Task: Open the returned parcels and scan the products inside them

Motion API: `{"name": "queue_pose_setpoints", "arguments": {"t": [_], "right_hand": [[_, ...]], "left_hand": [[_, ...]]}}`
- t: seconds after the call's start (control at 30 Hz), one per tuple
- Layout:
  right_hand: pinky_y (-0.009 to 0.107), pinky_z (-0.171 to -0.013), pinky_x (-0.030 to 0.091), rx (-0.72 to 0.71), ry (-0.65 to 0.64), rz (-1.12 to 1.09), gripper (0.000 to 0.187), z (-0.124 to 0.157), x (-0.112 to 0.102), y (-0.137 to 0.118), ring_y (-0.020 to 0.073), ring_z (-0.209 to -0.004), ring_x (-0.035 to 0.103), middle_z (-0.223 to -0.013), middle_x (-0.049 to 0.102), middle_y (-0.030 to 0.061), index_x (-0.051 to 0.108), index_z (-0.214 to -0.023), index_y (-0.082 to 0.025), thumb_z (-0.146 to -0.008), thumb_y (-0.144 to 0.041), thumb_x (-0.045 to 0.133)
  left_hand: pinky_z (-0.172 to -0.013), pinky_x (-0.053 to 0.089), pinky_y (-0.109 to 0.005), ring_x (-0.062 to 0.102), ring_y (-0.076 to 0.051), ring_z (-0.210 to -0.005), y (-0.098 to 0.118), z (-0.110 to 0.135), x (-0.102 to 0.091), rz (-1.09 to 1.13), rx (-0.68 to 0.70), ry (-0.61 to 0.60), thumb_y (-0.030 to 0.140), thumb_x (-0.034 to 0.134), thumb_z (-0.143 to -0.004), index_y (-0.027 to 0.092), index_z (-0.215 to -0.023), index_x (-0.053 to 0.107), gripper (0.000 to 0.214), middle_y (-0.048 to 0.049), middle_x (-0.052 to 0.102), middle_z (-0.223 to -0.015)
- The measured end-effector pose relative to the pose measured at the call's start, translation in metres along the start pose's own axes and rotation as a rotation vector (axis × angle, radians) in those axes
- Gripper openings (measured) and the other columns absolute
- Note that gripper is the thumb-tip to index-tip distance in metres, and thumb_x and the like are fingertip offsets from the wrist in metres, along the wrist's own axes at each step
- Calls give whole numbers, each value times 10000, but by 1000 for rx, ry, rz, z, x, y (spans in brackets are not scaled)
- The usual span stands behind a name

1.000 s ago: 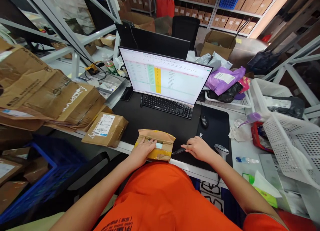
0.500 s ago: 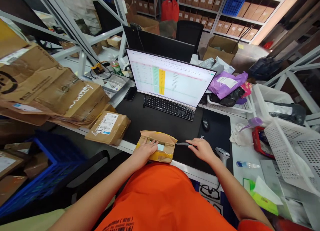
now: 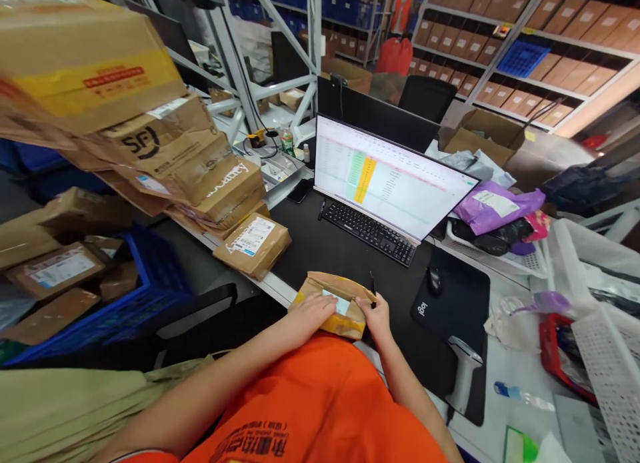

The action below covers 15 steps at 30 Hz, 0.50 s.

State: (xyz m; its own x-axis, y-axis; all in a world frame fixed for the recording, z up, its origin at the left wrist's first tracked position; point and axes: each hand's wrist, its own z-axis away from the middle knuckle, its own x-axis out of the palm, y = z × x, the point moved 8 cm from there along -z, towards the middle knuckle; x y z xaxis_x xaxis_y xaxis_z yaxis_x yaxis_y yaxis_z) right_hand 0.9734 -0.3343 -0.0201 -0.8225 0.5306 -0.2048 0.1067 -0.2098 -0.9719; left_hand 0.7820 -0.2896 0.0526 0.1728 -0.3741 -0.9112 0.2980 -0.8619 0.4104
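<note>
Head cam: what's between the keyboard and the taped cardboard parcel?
In the head view, that stretch is bare: only the black desk mat lies between the keyboard and the taped cardboard parcel.

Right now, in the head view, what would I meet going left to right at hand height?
Blue plastic crate, labelled cardboard parcel, left hand, taped cardboard parcel, right hand, computer mouse, barcode scanner, white mesh basket.

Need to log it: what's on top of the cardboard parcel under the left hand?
The parcel shows yellow tape and a pale label; the left hand covers the part beneath it.
</note>
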Motion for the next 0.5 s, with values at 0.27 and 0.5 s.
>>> {"name": "queue_pose_setpoints", "arguments": {"t": [0.27,0.5], "right_hand": [[389,-776,570,13,98,42,502,13,0,-1,270,-843,715,-932,772,120,699,-924,-155,-676,-587,757],[405,-785,582,9,164,41,527,49,-18,-23,297,-860,725,-940,771,161,691,-939,-138,-707,-609,747]], "left_hand": [[-698,401,-337,548,-182,-750,11,30,-1,-253,5,243,192,370,-1043,198,-880,605,286,-23,629,-784],[-749,452,-317,580,-165,-773,15,33,-8,-297,83,283,137,362,-1031,213,-841,621,331,-26,652,-791]]}}
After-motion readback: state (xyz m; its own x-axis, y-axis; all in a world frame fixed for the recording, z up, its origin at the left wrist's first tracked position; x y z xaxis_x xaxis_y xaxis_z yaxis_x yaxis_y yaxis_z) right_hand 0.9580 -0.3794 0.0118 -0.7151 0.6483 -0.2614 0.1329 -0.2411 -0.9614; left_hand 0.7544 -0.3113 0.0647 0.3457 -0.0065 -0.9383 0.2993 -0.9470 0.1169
